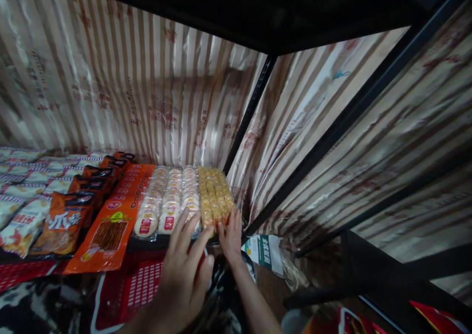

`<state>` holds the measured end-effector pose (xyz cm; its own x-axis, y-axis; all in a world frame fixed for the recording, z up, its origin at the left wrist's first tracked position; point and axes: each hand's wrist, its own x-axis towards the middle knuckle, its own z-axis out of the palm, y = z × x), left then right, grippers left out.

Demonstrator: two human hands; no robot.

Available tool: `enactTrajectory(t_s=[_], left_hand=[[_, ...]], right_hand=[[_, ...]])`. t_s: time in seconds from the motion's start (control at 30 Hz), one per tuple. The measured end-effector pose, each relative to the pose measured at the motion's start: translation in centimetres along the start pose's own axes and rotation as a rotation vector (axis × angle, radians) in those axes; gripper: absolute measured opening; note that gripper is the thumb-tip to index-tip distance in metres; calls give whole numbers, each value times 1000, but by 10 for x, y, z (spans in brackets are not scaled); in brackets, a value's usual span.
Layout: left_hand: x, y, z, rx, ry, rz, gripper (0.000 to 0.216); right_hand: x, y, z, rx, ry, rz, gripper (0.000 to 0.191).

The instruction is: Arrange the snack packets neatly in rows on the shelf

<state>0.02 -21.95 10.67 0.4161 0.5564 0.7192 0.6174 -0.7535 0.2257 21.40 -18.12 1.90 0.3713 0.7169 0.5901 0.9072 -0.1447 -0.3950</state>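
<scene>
My left hand point(186, 265) is open, with its fingers spread and slanting up towards the front of the shelf. Its fingertips are nearest to a row of clear-wrapped white round cakes point(190, 191) and the yellow wrapped snacks point(212, 191); whether they touch cannot be told. Fingers stretched out, my right hand point(231, 236) lies against the front right corner of the yellow snacks. Left of these stand two more rows of white round cakes point(169, 201), with red labels in front. A long orange snack packet point(110, 231) lies beside them, its lower end over the shelf edge.
Orange-and-black bags point(64, 226) and white snack bags point(27, 221) fill the shelf's left part. Below is a red plastic basket point(143, 285). A black metal post point(250, 113) rises at the corner before striped sheeting point(165, 88). A green-and-white packet point(263, 253) lies lower right.
</scene>
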Motion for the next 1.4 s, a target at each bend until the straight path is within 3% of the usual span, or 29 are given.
enactTrajectory(t_s=[0.13,0.23,0.33,0.77,1.07,1.23,1.4], left_hand=[[-9,1,71,126,-96,33,59],[-21,-7,123,169,-167,84,59],[-27,-16,149,171,-146,135,52],[-16,-23,141,135,-115,231,45],[-19,-21,135,86,-123,268,46],[-21,-22,139,67,-179,289,46],[-26,-22,144,72,-107,264,47]], right_hand=[[-1,17,20,31,8,130,69],[0,18,30,43,46,201,70],[0,15,31,36,73,234,69],[0,10,23,-27,130,185,66],[3,5,24,-149,43,65,71],[2,7,28,-185,86,31,67],[2,7,28,-179,137,-11,66]])
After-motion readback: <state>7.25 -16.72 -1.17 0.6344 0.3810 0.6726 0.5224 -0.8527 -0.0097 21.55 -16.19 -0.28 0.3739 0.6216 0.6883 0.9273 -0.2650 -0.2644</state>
